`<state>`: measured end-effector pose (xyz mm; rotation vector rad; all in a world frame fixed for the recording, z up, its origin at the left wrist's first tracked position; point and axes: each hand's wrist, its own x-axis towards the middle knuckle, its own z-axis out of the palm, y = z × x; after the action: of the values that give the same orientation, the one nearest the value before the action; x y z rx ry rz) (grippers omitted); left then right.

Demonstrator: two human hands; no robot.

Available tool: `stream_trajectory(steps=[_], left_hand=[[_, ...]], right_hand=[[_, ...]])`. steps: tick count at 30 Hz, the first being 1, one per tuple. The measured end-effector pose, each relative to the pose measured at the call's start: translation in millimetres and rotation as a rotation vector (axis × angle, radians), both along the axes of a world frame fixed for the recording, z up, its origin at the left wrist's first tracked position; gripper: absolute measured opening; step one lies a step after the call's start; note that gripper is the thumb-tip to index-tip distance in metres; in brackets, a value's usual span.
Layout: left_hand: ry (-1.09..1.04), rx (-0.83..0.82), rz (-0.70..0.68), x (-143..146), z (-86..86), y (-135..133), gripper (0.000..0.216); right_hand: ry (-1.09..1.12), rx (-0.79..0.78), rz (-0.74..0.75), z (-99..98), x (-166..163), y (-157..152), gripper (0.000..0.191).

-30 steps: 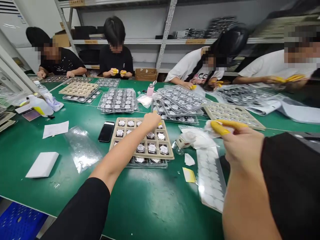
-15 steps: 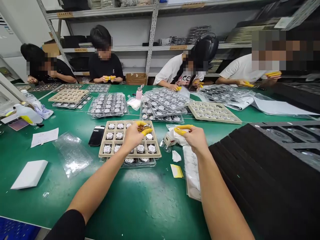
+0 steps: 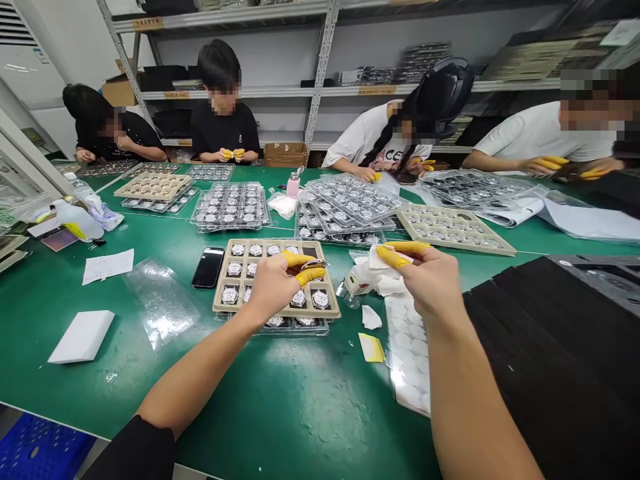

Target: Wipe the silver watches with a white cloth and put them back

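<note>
While left grip (image 3: 273,287) clenches round metal piece (image 3: 314,265) above beige tray (image 3: 330,311), right grip (image 3: 430,283) pinches white cloth (image 3: 387,261); most tray pockets filled, top-right pocket (image 3: 310,252) looks empty; stacked clear trays (image 3: 233,208), upper centre, hold more pieces.

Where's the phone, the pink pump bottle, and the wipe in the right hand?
Phone (image 3: 208,267), head view, point on its dark screen.
Pink pump bottle (image 3: 293,187), head view, point on its body.
White wipe (image 3: 386,258), head view, point on its raised fold.
</note>
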<state>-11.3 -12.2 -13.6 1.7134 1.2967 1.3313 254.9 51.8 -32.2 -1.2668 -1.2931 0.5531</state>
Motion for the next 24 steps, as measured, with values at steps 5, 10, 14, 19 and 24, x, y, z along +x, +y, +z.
stream_trajectory(steps=[5,10,14,19,24], left_hand=[[0.139,0.119,-0.018,1,0.3,-4,0.023],[0.132,0.115,-0.054,4,3.5,-10,0.034],[0.131,0.111,-0.064,4,7.0,-12,0.025],[0.303,0.170,-0.014,1,8.1,-13,0.021],[0.437,0.214,0.012,0,3.8,-12,0.012]], right_hand=[[0.065,0.182,0.188,31.0,-57,-43,0.040],[-0.277,0.426,0.274,37.1,-78,-64,0.009],[-0.435,0.491,0.304,38.2,-66,-60,0.025],[-0.445,0.565,0.312,31.1,-71,-61,0.024],[-0.503,0.719,0.308,19.1,-78,-60,0.037]])
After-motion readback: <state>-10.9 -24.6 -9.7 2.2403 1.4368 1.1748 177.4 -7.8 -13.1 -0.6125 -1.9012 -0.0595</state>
